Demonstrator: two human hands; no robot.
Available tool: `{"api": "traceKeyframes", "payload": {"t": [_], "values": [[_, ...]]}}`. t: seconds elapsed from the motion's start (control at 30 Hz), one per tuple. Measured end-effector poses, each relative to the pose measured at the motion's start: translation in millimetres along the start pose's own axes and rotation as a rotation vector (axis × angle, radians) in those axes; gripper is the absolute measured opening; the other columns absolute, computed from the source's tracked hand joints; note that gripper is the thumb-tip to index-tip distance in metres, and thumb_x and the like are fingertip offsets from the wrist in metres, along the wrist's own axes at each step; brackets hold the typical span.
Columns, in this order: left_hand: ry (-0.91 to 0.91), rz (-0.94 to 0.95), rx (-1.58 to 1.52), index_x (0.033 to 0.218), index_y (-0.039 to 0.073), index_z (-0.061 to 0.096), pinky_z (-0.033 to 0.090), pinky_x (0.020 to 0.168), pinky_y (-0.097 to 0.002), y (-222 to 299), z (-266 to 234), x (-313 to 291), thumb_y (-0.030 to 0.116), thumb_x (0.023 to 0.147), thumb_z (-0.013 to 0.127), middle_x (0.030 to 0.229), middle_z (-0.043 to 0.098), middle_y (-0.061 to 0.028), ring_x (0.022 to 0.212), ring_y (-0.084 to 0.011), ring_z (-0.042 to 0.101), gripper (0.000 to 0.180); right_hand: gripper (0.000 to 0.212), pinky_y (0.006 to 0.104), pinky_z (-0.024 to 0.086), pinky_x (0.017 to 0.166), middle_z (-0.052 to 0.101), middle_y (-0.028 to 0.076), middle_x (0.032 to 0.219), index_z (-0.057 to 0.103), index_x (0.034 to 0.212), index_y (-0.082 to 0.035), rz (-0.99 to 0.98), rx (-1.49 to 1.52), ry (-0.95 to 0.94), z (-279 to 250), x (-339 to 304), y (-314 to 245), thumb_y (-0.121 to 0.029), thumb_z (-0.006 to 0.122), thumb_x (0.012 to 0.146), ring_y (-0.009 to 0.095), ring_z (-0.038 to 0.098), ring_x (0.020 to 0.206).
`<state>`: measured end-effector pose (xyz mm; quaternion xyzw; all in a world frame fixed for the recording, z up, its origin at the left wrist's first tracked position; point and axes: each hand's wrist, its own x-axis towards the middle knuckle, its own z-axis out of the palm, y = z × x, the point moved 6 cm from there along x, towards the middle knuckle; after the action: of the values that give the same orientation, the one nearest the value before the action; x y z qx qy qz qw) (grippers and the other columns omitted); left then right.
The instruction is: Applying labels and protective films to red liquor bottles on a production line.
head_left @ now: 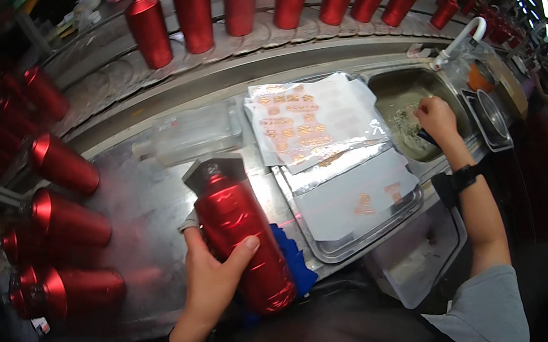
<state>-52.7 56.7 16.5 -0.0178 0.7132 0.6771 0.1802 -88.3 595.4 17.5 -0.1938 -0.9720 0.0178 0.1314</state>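
Gripped in left hand [213, 273], thumb across its side: red bottle [243, 238], tilted, neck pointing far, at near edge of bench [159, 206] beside blue cloth [295, 259]. Right hand [436, 117] over sink [409, 83] at right, fingers curled; cannot tell whether holding anything. Apparently mid-work, with many orange prints left on middle sheets [338, 97]. Other red bottles [73, 217] at left and along far conveyor [95, 89]; cannot tell finished from waiting.

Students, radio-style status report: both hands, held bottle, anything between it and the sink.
Left hand grips bottle, tilted. Right hand at sink, grip unclear. Sheets between bottle and sink.
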Motion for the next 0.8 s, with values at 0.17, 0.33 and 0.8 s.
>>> {"api": "traceKeyframes", "payload": {"t": [0.17, 0.33, 0.8], "values": [[-0.018, 0.029, -0.027, 0.146, 0.001, 0.024, 0.051, 0.096, -0.0356, -11, -9, 1, 0.021, 0.084, 0.080, 0.127, 0.058, -0.0188, 0.113, -0.0228, 0.061, 0.086, 0.012, 0.0424, 0.049, 0.070, 0.060, 0.014, 0.083, 0.064, 0.079, -0.002, -0.316, 0.233, -0.110, -66, -38, -124, -0.013, 0.069, 0.080, 0.034, 0.062, 0.079], [-0.099, 0.005, -0.220, 0.151, 0.003, 0.025, 0.047, 0.101, -0.0348, 2, -19, -6, 0.017, 0.089, 0.074, 0.132, 0.054, -0.0169, 0.118, -0.0210, 0.057, 0.080, 0.010, 0.0410, 0.048, 0.065, 0.059, 0.012, 0.081, 0.063, 0.082, -0.001, -0.656, 0.500, -0.426, -134, -86, -244, -0.008, 0.070, 0.080, 0.033, 0.061, 0.073], [-0.133, 0.065, -0.289, 0.154, 0.001, 0.017, 0.036, 0.111, -0.0378, 16, -18, -5, 0.021, 0.089, 0.073, 0.148, 0.040, -0.0193, 0.136, -0.0250, 0.043, 0.088, 0.013, 0.0416, 0.050, 0.068, 0.062, 0.013, 0.083, 0.066, 0.089, -0.003, -1.233, 0.590, -0.601, -115, -98, -400, -0.012, 0.069, 0.080, 0.033, 0.064, 0.078]]}}
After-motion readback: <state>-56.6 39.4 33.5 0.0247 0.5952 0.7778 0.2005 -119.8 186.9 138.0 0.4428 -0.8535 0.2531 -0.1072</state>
